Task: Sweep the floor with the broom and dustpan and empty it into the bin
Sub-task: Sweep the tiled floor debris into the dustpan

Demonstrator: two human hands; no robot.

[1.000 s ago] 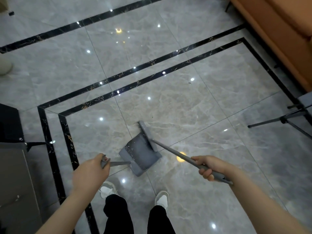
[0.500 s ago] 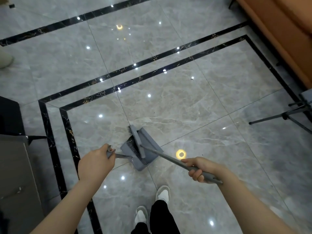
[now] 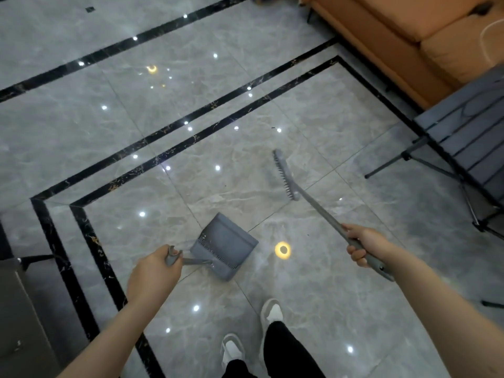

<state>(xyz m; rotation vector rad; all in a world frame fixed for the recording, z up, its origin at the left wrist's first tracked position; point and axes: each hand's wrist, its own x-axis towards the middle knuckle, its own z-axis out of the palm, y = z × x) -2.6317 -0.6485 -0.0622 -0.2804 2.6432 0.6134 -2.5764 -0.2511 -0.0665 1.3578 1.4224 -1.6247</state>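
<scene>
1. The left hand (image 3: 154, 274) grips the top of the grey dustpan's handle, fingers curled tight around the grip; a short stretch of handle runs from the fist to the pan.
2. The dustpan (image 3: 225, 246) sits low over the grey marble floor (image 3: 245, 105), just ahead of the person's feet; whether it touches the tiles cannot be told. Its open mouth faces up and right, and a comb-like row of teeth lines its near-left edge.
3. The right hand (image 3: 364, 245) holds the broom's grey shaft near its upper end, fingers wrapped around it, with a short length of the shaft sticking out behind the fist.
4. The broom (image 3: 316, 211) slants up and left from that hand. Its narrow head lies well apart from the dustpan, up and to the right of it — edge-on to the camera, bristles showing along its left side.
5. A few small dark specks lie on the tiles beyond the broom head and between it and the pan.
6. No brand, label or writing can be read on either tool.
7. Around them: black inlaid stripes (image 3: 191, 143) cross the floor, an orange sofa (image 3: 409, 31) fills the upper right corner, and a dark slatted folding counter (image 3: 469, 137) stands on thin legs at the right edge.
8. Two white shoes (image 3: 270, 315) and black trousers show at the bottom.
</scene>
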